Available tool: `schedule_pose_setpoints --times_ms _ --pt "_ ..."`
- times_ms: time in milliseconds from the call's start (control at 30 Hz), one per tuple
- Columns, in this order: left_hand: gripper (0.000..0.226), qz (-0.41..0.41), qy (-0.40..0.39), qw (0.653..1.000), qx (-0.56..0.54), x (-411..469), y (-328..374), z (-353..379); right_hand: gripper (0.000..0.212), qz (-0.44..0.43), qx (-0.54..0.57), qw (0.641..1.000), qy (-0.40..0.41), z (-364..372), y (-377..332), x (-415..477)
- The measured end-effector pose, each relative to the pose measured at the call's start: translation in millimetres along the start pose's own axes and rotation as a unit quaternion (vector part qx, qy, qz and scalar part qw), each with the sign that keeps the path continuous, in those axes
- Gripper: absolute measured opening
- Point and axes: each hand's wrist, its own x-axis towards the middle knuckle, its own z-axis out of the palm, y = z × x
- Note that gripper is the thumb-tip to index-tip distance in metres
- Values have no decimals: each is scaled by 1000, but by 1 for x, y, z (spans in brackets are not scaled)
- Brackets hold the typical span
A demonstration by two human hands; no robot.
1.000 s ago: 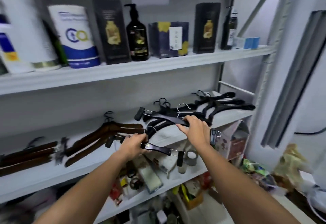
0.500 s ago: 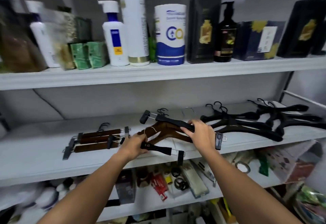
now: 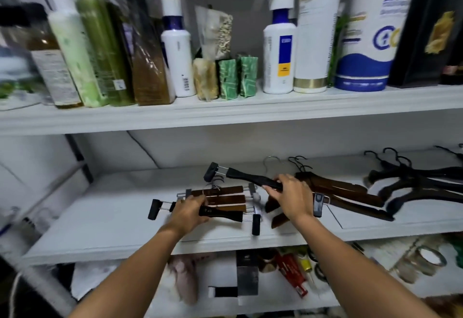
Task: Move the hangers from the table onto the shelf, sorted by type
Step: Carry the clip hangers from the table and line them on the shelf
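My left hand [image 3: 188, 211] grips a black clip hanger [image 3: 225, 213] held low over the white middle shelf [image 3: 105, 217], just in front of a stack of brown wooden clip hangers [image 3: 223, 196]. My right hand [image 3: 292, 196] grips a second black clip hanger [image 3: 250, 177], raised above the shelf, its far clip pointing left. Brown wooden coat hangers [image 3: 345, 192] lie to the right of my right hand, and black coat hangers [image 3: 421, 182] lie farther right.
The upper shelf [image 3: 225, 109] carries bottles, soap bars, a paper roll and dark boxes. The lower shelf [image 3: 225, 290] holds tape rolls, tools and small packages. The left part of the middle shelf is bare white board.
The view has swung left along the shelf. Both hands have carried their black clip hangers leftward, from over the coat hangers to over the brown clip hangers.
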Motion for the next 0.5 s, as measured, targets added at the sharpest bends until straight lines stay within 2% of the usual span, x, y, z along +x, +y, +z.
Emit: schedule_pose_setpoints --times_ms 233,333,500 --pt "41 -68 -10 998 3 16 -47 -7 45 -26 -8 999 -20 27 -41 31" --pt "38 -97 -13 995 -3 20 -63 -11 45 -29 15 999 -43 44 -56 47" --pt "34 -144 1 989 -37 25 -112 -14 44 -48 65 996 -38 70 -88 67"
